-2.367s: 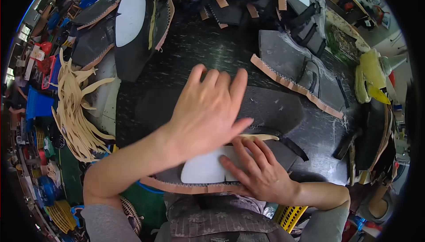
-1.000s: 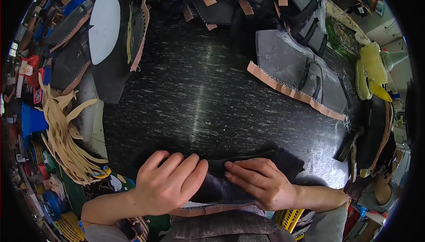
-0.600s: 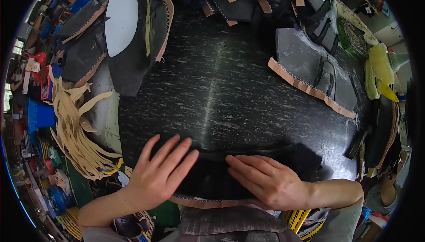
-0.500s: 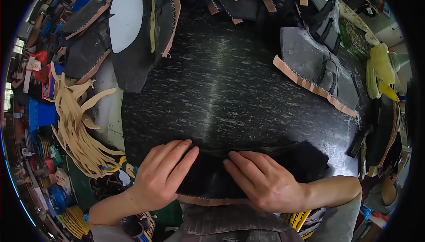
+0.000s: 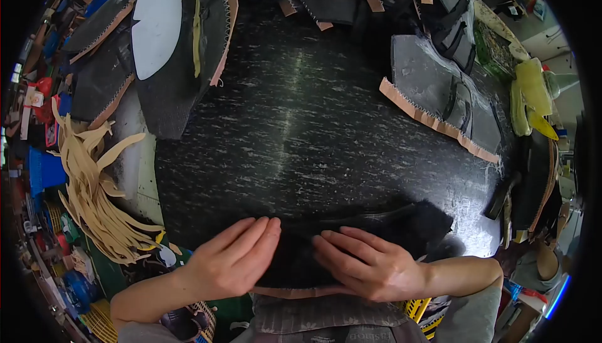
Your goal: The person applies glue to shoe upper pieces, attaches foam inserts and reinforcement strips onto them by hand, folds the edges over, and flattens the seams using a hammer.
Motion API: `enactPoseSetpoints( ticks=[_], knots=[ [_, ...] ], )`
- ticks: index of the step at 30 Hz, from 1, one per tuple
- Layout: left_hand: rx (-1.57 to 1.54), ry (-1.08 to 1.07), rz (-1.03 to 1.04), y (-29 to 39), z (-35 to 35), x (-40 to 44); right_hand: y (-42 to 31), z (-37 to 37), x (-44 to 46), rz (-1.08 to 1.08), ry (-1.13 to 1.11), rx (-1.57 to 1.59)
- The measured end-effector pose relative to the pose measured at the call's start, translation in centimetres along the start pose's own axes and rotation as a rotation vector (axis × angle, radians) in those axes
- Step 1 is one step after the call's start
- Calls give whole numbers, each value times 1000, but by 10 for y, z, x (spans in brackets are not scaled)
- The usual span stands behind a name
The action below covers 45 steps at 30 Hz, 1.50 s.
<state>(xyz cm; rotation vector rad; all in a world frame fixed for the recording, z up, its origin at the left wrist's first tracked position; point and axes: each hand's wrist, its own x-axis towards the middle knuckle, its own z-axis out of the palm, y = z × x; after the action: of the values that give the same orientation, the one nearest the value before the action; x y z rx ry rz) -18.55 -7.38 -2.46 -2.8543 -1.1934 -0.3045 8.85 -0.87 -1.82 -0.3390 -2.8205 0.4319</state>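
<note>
A black furry piece (image 5: pixel 414 227) lies folded along the near edge of the dark table (image 5: pixel 301 148), with a tan stitched strip (image 5: pixel 295 293) along its lower edge. My left hand (image 5: pixel 235 258) rests on the piece's left part, its fingers pressed together. On the middle right of the same piece lies my right hand (image 5: pixel 367 264), fingers bent and close together at the upper fold. Whether either hand pinches the material is hidden, since the fingertips merge with the black surface. No white insert shows at the fold.
At the upper left lies a dark panel with a white shape (image 5: pixel 157 26). Long beige strips (image 5: pixel 97 199) hang at the left. A grey panel with tan edging (image 5: pixel 439 92) lies at the right, near a yellow bottle (image 5: pixel 533 89). A co-worker's arm (image 5: pixel 547 264) shows at lower right.
The white insert and grey inner side seen earlier are now covered by the folded black material. My left hand came down from above the table, and its spread fingers have since drawn together.
</note>
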Motion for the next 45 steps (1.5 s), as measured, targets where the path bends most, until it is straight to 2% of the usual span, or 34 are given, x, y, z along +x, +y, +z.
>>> enactPoseSetpoints(
  ticks=[1, 2, 3, 5, 6, 8, 9, 10, 11, 12, 14, 15, 17, 18, 19, 21, 23, 26, 28, 29, 30, 31, 32, 33, 34, 36, 37, 39, 40, 41, 42, 43, 44, 45],
  knots=[
    [-160, 3, -96, -1, -1, -8, -4, -4, -16, 49, -23, 13],
    [-340, -252, -176, -7, -20, -14, -4, -9, -27, 90, -42, 22],
    [-330, -250, -189, -2, -21, -15, -2, -10, -30, 39, 14, -114],
    [-479, -206, -316, 7, -20, -20, -1, -4, -29, 3, 32, -106],
    [-401, -200, -228, 6, -11, -26, 1, -4, -28, -26, 35, -106],
    [-957, -49, -339, -25, -25, -24, 11, -47, -9, 96, -45, 210],
    [-1344, 597, -553, -17, -4, -27, 16, -70, -7, 195, 5, 262],
    [-1468, 968, -791, -11, -24, 12, 22, -87, -7, 321, 66, 412],
    [-1498, 833, -753, -10, -12, 17, 26, -102, -12, 443, 137, 552],
    [-1521, 695, -708, -11, 9, 22, 40, -86, -33, 551, 254, 852],
    [-1962, 516, -576, 18, 35, 49, 29, -73, -24, 629, 500, 1023],
    [-2141, 467, -493, 30, 42, 63, 29, -65, -29, 611, 479, 1031],
    [-2064, 406, -671, 48, 29, 97, 41, -32, -51, 619, 538, 1193],
    [-2082, 367, -739, 50, 22, 108, 39, -32, -53, 637, 486, 1268],
    [-2078, 359, -717, 51, 21, 116, 37, -35, -57, 633, 502, 1253],
    [-2050, 298, -739, 56, 20, 131, 31, -45, -64, 834, 544, 1497],
    [-1978, 241, -658, 66, 23, 145, 27, -59, -67, 747, 573, 1478],
    [-1816, 38, -524, 65, 17, 167, 27, -70, -95, 763, 733, 1194],
    [-1887, -149, -228, 53, 19, 187, 42, -99, -149, 831, 1149, 804],
    [-1351, 35, -28, 41, 11, 198, 56, -144, -175, 601, 1236, 540],
    [-1073, 165, -7, 30, 13, 206, 67, -176, -205, 667, 1529, 512],
    [-789, 287, 17, 17, 19, 213, 81, -206, -232, 587, 1549, 529],
    [-664, 286, 4, 2, 28, 219, 117, -231, -354, 579, 1555, 530],
    [-656, 288, 7, -3, 33, 229, 135, -235, -436, 824, 1395, 362],
    [-558, 291, -1, -6, 37, 239, 166, -235, -389, 1050, 1213, 192],
    [-362, 274, 56, -6, 45, 257, 199, -214, -443, 1361, 718, -427],
    [-249, 286, 131, -6, 53, 268, 201, -204, -441, 1222, 864, -439],
    [-27, 360, 225, -5, 64, 291, 195, -205, -428, 1237, 948, -473],
    [-2, 365, 208, -10, 67, 301, 201, -202, -438, 1182, 959, -529],
    [-185, 413, 223, -18, 68, 312, 196, -202, -422, 1158, 967, -520],
    [-372, 465, 242, -28, 67, 320, 187, -204, -407, 1188, 814, -797],
    [-629, 614, 101, -29, 29, 326, 174, -206, -389, 1206, 653, -1073],
    [-602, 746, 86, -37, -10, 321, 162, -207, -372, 1172, 541, -1246],
    [-457, 824, 89, -39, -51, 303, 151, -214, -358, 1163, 552, -1246]
  ],
)
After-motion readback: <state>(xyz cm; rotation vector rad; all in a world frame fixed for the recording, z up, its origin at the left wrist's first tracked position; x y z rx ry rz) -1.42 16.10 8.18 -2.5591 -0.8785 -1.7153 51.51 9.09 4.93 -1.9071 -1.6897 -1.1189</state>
